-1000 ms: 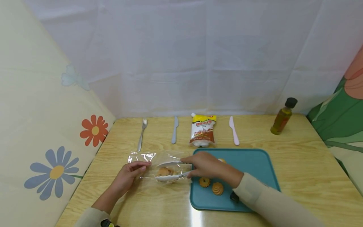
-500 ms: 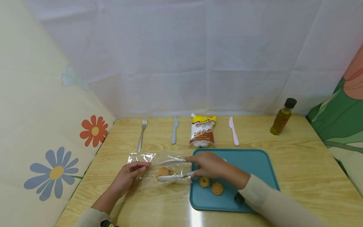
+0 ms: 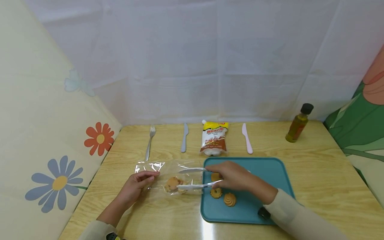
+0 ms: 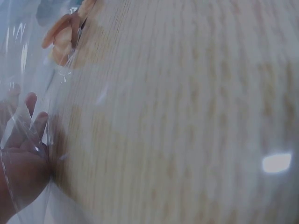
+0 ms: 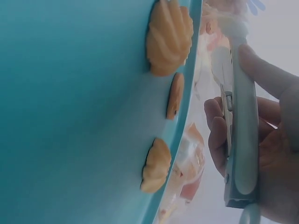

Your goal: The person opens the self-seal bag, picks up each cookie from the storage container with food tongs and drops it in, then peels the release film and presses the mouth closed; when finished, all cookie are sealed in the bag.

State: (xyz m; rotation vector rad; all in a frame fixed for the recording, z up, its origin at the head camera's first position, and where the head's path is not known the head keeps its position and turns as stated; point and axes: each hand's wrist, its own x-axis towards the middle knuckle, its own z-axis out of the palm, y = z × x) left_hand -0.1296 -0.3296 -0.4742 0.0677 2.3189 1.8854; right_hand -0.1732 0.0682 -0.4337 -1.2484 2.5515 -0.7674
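A clear plastic bag lies flat on the table, with cookies inside it. My left hand pinches the near left part of the bag between thumb and fingers. Tongs with pale tips are gripped in my right hand; their arms are spread, and the tips reach into the bag's right end around no cookie. Beneath my right hand is a teal tray. On it sit a ring cookie, a swirl cookie and another cookie, partly covered by the hand.
Along the back lie a fork, a grey-blue knife, a spouted printed pouch and a pink knife. An oil bottle stands at the far right. Fabric hangs behind the table.
My right hand has drawn the tongs to the right, so their tips are partway out of the bag and away from the cookies inside. My left hand has stayed put.
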